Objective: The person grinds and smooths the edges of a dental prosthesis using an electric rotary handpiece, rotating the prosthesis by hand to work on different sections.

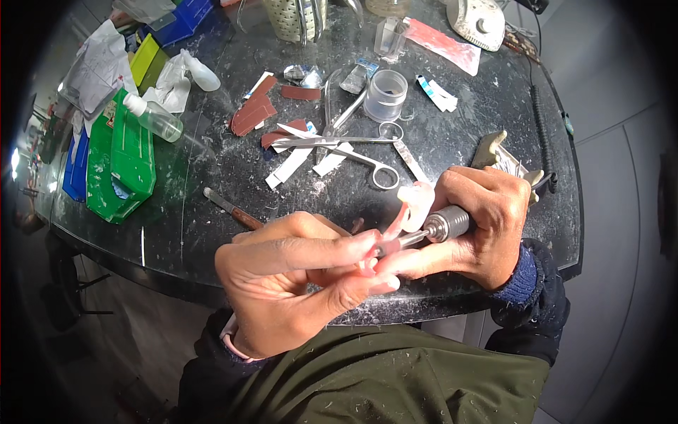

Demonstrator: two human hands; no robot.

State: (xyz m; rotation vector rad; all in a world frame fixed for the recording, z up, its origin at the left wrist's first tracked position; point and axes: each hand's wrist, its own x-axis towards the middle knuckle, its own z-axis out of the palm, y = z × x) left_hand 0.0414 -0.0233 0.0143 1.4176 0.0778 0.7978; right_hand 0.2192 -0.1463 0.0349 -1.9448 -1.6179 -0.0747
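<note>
Near the table's front edge my left hand (289, 275) is closed, thumb and fingertips pinching a pink denture-like piece (418, 203). Part of that piece is hidden behind my fingers. My right hand (487, 219) wraps round a rotary handpiece (450, 223) with a ribbed metal collar. Its thin tip points left and meets the piece between my left fingertips; whether it touches cannot be made out. Just beyond my hands lie metal scissors (332, 141), open, over white paper strips (291, 167). A small knife (233, 208) with a wooden handle lies beyond my left hand.
Brown sandpaper pieces (254, 112) and a clear jar (386, 95) sit mid-table. Green bins (134, 166) and a clear bottle (155, 119) stand left. On the right are a handpiece stand (498, 152), a coiled cord (540, 127) and a whitish control box (477, 25). White dust covers the dark tabletop.
</note>
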